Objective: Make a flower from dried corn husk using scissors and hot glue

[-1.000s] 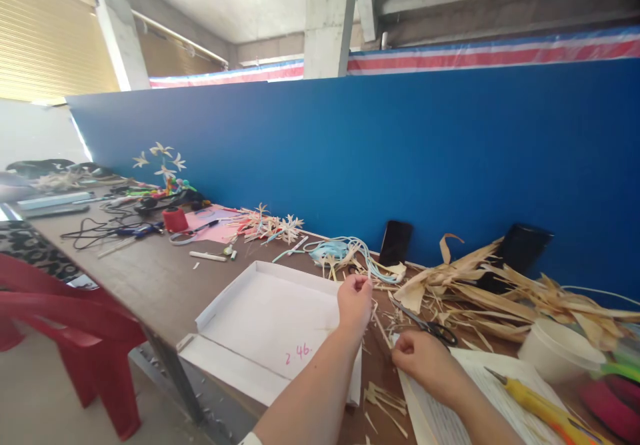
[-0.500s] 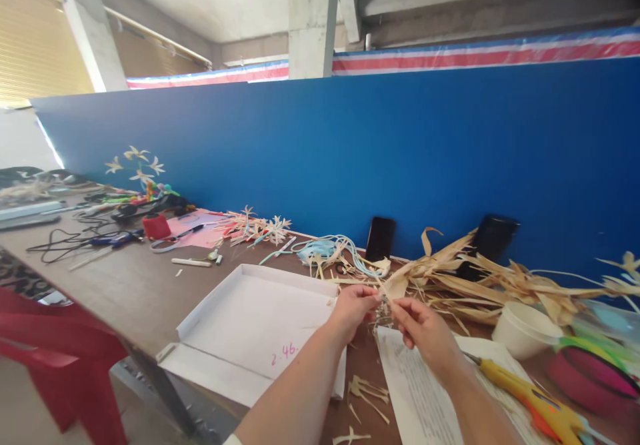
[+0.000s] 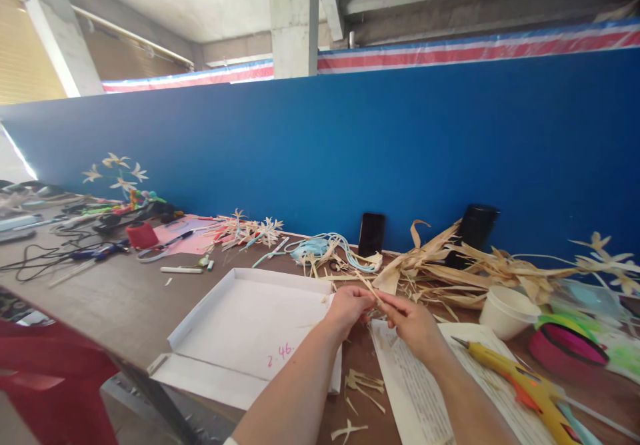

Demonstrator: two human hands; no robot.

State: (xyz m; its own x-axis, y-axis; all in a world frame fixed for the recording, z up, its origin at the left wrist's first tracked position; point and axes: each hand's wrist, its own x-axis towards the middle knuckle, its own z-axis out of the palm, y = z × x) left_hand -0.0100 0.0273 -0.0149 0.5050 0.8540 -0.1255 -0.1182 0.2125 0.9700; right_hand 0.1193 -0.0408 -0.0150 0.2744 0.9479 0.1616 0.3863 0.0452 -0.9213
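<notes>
My left hand and my right hand meet above the table, fingers pinched together. Between them is a thin strip of dried husk, its free end pointing up and to the left. The fingers hide its lower part. Beneath my right wrist lies a printed paper sheet. To the left of my left hand sits an open white cardboard box with pink handwriting on it. Small cut husk pieces lie on the table below the hands.
A yellow glue gun, a white cup and a pink-and-black round item stand at right. Dried husks lie behind, near a black phone. A blue partition borders the table. Husk flowers lie further left.
My hands have come closer together, the right fingers now touching the left ones at the husk strip. The view has shifted slightly to the right.
</notes>
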